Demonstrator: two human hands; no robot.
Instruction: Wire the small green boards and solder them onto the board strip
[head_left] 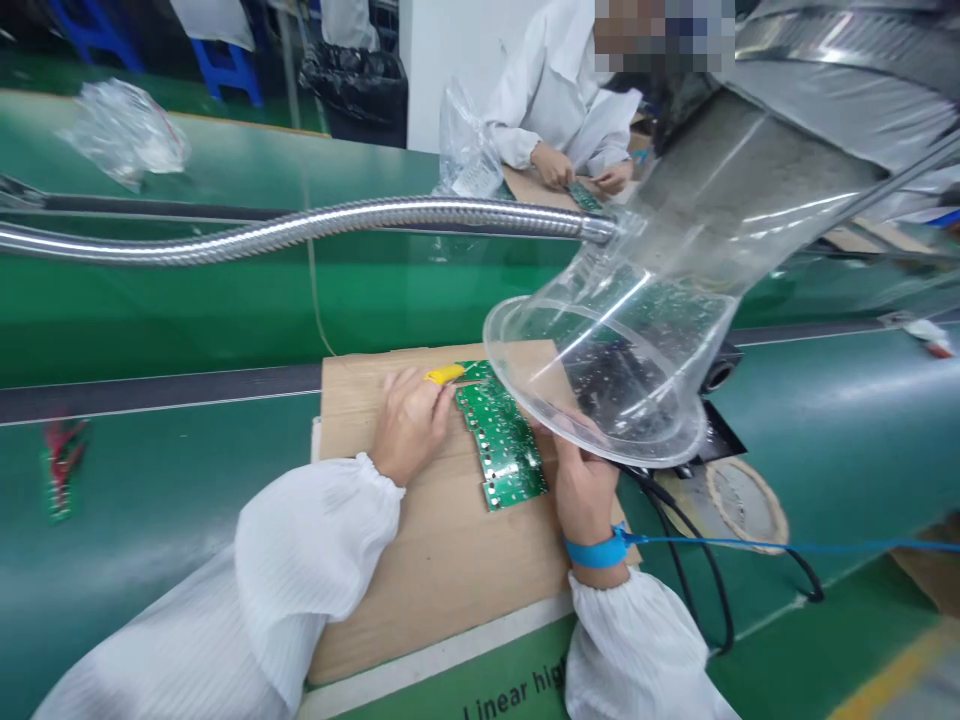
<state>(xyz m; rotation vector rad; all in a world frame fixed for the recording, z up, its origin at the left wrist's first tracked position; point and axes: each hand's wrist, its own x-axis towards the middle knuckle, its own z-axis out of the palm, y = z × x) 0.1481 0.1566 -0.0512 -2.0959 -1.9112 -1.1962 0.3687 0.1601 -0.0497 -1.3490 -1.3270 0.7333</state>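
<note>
My left hand (409, 425) is shut on a small yellow-handled tool (445, 374), whose tip reaches the top edge of a green circuit board (501, 445). The board lies on a cardboard sheet (431, 590). My right hand (583, 490) sits at the board's right edge, with a blue wrist strap (596, 550) around its wrist. Its fingers show only dimly through a clear plastic extraction hood (607, 370), so I cannot tell whether they grip the board.
The hood hangs low over the board on a duct, beside a flexible metal gooseneck (300, 230). A green conveyor belt (150, 320) runs across the view. Beyond it, a co-worker's hands (577, 170) work on another board. Black and blue cables (697, 560) lie at the right.
</note>
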